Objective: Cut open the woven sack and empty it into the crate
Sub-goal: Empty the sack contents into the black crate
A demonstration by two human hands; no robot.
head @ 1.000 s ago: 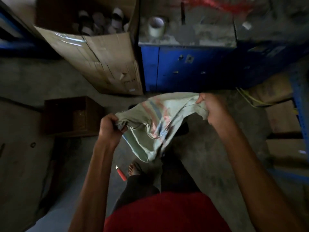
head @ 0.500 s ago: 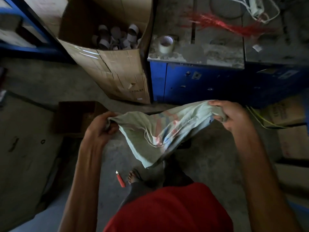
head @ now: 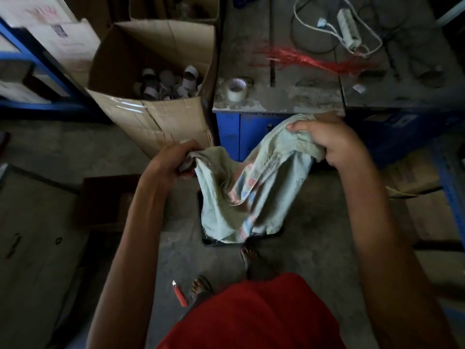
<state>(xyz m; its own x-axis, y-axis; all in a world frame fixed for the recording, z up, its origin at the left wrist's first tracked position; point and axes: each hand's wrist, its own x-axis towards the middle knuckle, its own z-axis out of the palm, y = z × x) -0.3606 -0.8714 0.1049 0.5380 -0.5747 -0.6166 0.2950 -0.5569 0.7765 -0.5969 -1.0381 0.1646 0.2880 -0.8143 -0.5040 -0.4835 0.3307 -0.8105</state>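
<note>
The concrete floor [head: 309,250] fills the lower half of the dim room, with a blue shelf frame [head: 37,64] at ten o'clock and another blue frame at three. One dusty desk [head: 279,91] on a blue base stands at twelve to one o'clock, and one big open cardboard box [head: 156,114] leans against its left side at eleven, holding a heap of empty tape cores too jumbled to count. One woven sack [head: 241,197], pale green with a faded red and blue stripe, hangs limp in the middle of the view; its held edge runs from nine o'clock up to two, and its long axis drops from there toward six, the loose end pointing down. That end drapes over one dark crate [head: 214,241] on the floor, of which only the near rim shows. The left hand [head: 173,157] is clenched around one bunched corner of the sack, and the right hand [head: 332,139], higher and nearer the desk, is closed on the other corner. On the desk lie one white power strip [head: 348,27] with its cable, one bundle of red strands [head: 312,59] and one roll of tape [head: 236,89]. One red utility knife [head: 180,293] lies on the floor at seven o'clock, just beside a sandalled foot.
</note>
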